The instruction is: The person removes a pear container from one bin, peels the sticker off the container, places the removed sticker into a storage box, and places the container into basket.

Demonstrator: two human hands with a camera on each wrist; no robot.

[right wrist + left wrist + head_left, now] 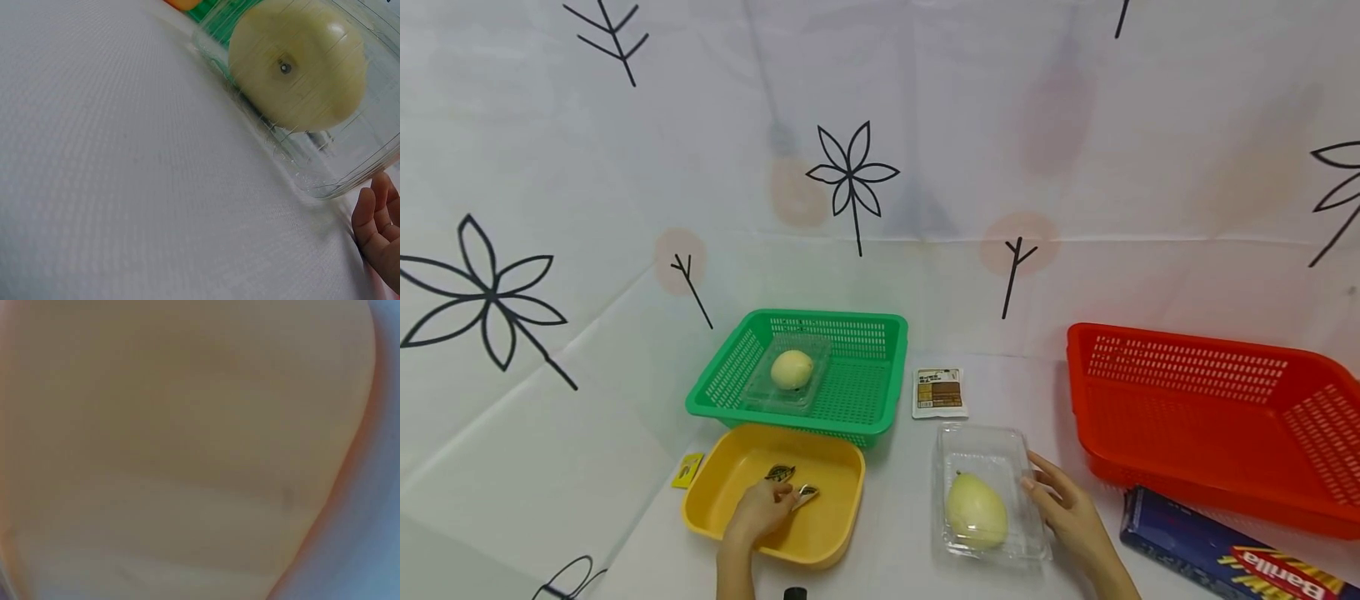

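My left hand (760, 510) reaches into the yellow basin (844, 546), its fingertips pinching a small dark and silvery packet (806, 497). A second small dark packet (780, 473) lies just beyond those fingers. My right hand (1067, 512) rests against the right side of a clear plastic box (988, 446), thumb and fingers fairly straight along its edge. Inside that box lies a pale yellow-green, pear-shaped fruit (976, 511). In the right wrist view the fingertips (364, 206) are right at the box's corner, under the fruit's rounded end. The left wrist view is mostly filled by the blurred basin wall (187, 425).
Behind the basin stands a green basket (857, 400) with another clear box (801, 400) and pale fruit (792, 369). A flat sachet (940, 393) lies mid-table. At right are a red basket (1187, 425) and blue pasta box (1232, 546). A small yellow packet (687, 471) lies left.
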